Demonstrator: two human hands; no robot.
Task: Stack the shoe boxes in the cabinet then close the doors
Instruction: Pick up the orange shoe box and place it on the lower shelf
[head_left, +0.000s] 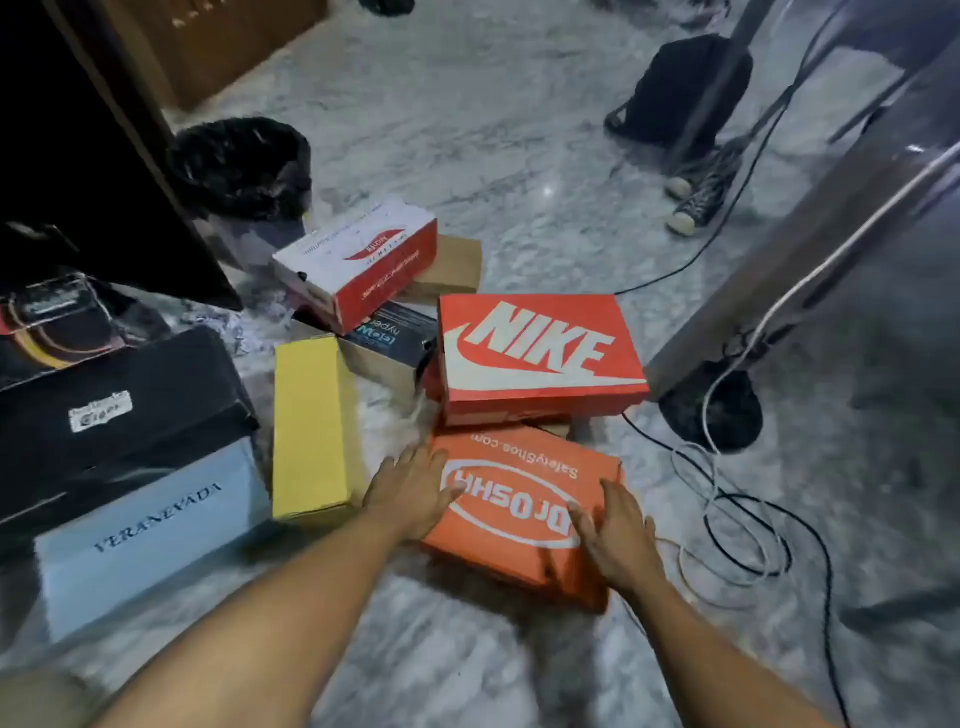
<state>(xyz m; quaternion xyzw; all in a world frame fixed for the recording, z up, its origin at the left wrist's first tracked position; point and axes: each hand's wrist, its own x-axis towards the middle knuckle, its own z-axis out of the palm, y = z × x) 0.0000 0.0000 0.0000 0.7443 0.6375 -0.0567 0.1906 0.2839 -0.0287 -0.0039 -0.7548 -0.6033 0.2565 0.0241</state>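
From the head view, an orange cardboard shoe box (519, 483) lies flat on the pale marbled floor (519, 156). It is rectangular, with a matte lid bearing a white oval logo, and sits just nearer than a red Nike box (540, 353) with a big white swoosh.

The left hand (410, 493) lies on the lid's left edge and the right hand (621, 540) on its near right corner. The fingers (610, 501) of both are straight and spread, flat on the cardboard with nothing gripped, and the box lies between the two palms.

A narrow yellow box (311, 431) lies just left of the left hand. Further left, a black box (114, 410) with a small white label rests on a smooth light-blue box (150, 530).

Beyond, a red-and-white box (358, 260) sits tilted on a dark printed box (389, 338), with a plain brown carton (452, 265) behind. All lids are shut, so the contents are hidden.

A round bin (244, 166) lined with a crinkled black bag stands by a dark upright panel (78, 130). Looped black and white cables (727, 519) trail to the right, and a black backpack (685, 88) and canvas sneakers (696, 202) lie further off.
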